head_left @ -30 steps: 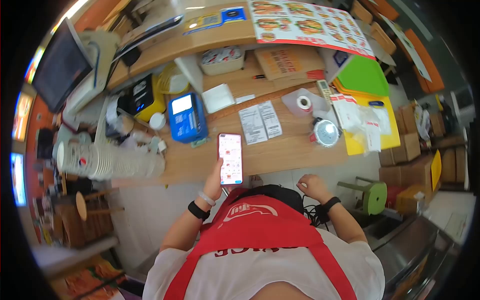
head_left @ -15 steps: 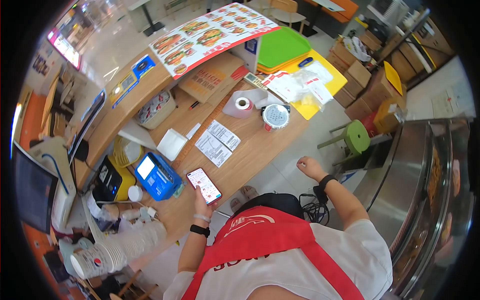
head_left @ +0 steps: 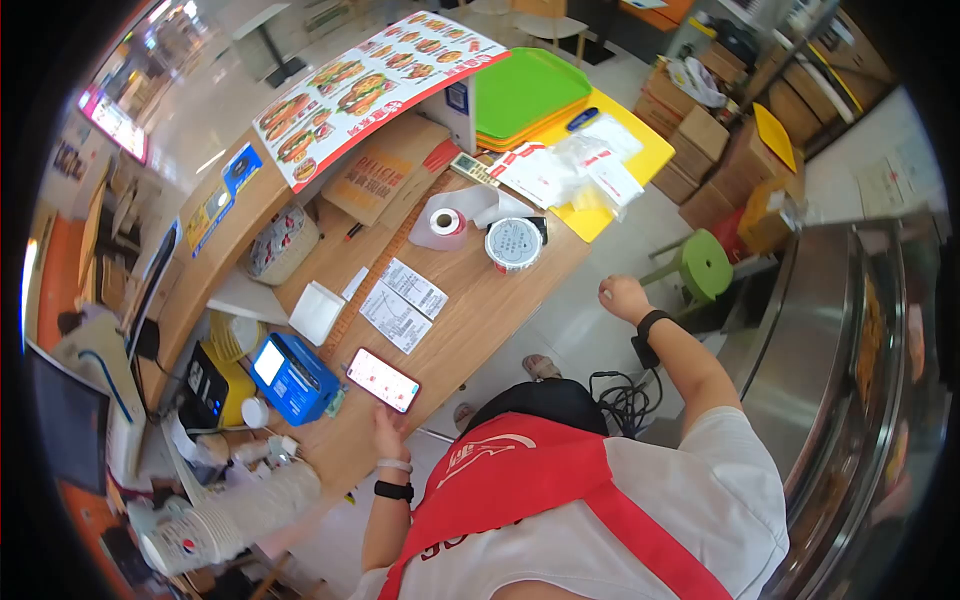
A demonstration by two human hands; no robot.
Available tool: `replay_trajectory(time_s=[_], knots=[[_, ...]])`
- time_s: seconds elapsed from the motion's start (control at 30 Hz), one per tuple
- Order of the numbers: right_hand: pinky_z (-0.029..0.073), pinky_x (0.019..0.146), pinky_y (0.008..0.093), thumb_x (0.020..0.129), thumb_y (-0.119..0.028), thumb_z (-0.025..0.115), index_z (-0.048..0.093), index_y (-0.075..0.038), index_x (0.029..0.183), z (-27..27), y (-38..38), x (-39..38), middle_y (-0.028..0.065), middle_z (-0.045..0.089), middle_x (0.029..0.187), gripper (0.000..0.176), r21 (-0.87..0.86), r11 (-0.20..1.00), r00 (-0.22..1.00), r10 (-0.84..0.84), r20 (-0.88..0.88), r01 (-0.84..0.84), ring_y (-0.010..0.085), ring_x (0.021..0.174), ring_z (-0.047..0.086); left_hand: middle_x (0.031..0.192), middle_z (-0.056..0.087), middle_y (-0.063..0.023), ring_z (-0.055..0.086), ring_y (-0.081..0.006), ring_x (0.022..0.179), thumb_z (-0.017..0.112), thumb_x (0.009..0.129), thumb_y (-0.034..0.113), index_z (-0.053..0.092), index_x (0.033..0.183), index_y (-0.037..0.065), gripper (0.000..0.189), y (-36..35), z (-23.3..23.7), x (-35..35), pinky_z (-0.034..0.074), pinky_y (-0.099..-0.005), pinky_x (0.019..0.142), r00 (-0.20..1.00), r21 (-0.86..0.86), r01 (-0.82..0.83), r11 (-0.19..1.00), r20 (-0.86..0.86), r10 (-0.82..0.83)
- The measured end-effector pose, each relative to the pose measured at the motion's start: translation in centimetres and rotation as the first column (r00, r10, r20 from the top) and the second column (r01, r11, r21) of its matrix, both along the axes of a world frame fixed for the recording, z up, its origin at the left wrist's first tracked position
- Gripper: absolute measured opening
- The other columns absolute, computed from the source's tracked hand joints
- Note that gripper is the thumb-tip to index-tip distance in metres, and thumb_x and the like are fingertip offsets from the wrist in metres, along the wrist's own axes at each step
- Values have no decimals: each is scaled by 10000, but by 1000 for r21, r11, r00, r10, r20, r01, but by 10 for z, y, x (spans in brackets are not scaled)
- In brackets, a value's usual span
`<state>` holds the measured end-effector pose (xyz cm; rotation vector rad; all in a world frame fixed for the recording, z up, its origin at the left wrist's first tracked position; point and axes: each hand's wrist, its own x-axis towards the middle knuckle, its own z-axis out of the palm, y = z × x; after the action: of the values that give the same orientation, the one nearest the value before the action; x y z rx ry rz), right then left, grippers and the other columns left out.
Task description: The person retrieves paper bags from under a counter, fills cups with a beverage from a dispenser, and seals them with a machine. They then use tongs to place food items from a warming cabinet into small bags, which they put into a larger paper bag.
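My left hand (head_left: 389,434), with a pale band and a black band at the wrist, grips the lower edge of a smartphone (head_left: 382,380) by the front of the wooden counter. The phone's screen is lit and faces up; most of my fingers are hidden beneath it. Off to the right, past the counter's edge, my right hand (head_left: 624,298) is closed in a loose fist over the floor, and nothing shows in it. Printed receipts (head_left: 403,305) lie just beyond the phone. A round lidded cup (head_left: 513,244) stands farther back beside a paper roll (head_left: 446,222).
A blue payment device (head_left: 294,380) and stacked plastic cups (head_left: 225,520) occupy the left side. Green trays (head_left: 535,92) and plastic-wrapped packets (head_left: 545,172) are at the back. A green stool (head_left: 704,266) and a metal display case (head_left: 800,340) stand to the right.
The phone has turned to lie more sideways, and my left hand has slid toward its lower edge. My view has shifted; the right hand stays closed beyond the counter.
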<state>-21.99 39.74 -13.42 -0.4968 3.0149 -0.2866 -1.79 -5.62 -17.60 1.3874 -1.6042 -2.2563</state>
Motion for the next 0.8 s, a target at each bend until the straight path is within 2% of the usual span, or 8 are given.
replay_trajectory(time_s=[0.07,0.13,0.3,0.47,0.57,0.7,0.77,0.8], knots=[[433,667,382,679,-193,539,594,-76,712,-14,0,-17,111,579,745,133,61,954,941,276,198,-293,278,731,553,1040,517,-45,500,-149,932,437,849,375,420,1105,97,378,18,9,0,409,-301,698,993,-63,-114,991,-43,111],[432,674,378,678,-187,533,595,-81,712,-36,-10,-24,110,578,729,128,-47,794,760,596,262,-606,276,723,554,988,520,-30,509,-131,870,466,853,293,463,1052,90,284,43,21,2,421,-268,651,957,-189,-282,941,-124,262],[434,679,370,708,-187,523,591,-75,714,-60,-74,-24,96,576,729,131,-201,419,334,874,352,-885,268,724,555,942,553,-82,544,-143,776,455,854,285,484,1033,78,276,112,38,12,437,-260,607,821,-165,-566,808,-201,535],[433,665,378,726,-169,515,580,-65,719,-73,-149,11,92,558,710,123,-311,64,-54,933,357,-948,270,707,543,924,575,-74,554,-138,727,444,846,242,498,1016,70,248,150,14,65,450,-246,573,738,86,-663,744,-95,668],[432,665,388,722,-176,510,567,-60,715,-76,-192,48,100,549,719,129,-319,-77,-205,897,391,-945,277,702,538,897,581,-68,552,-134,697,437,844,248,496,1016,69,255,167,-18,108,449,-241,576,610,208,-780,590,38,792],[428,686,394,711,-190,522,562,-53,773,-105,-261,97,118,545,738,155,-286,-167,-284,852,439,-944,290,723,533,852,571,-50,531,-117,631,453,843,238,505,981,62,229,187,-70,165,434,-228,508,384,307,-891,334,118,916],[427,727,391,707,-215,536,566,-55,841,-126,-292,122,135,547,761,211,-244,-178,-279,828,486,-953,300,761,537,819,570,-42,520,-113,594,454,835,241,506,966,75,218,198,-96,188,427,-225,479,300,305,-924,229,211,930],[422,750,387,710,-223,539,567,-56,875,-135,-306,132,145,555,794,237,-213,-99,-189,868,460,-972,307,793,538,819,570,-42,520,-113,594,454,835,241,506,966,75,218,202,-109,198,427,-225,479,276,318,-927,200,214,937]])
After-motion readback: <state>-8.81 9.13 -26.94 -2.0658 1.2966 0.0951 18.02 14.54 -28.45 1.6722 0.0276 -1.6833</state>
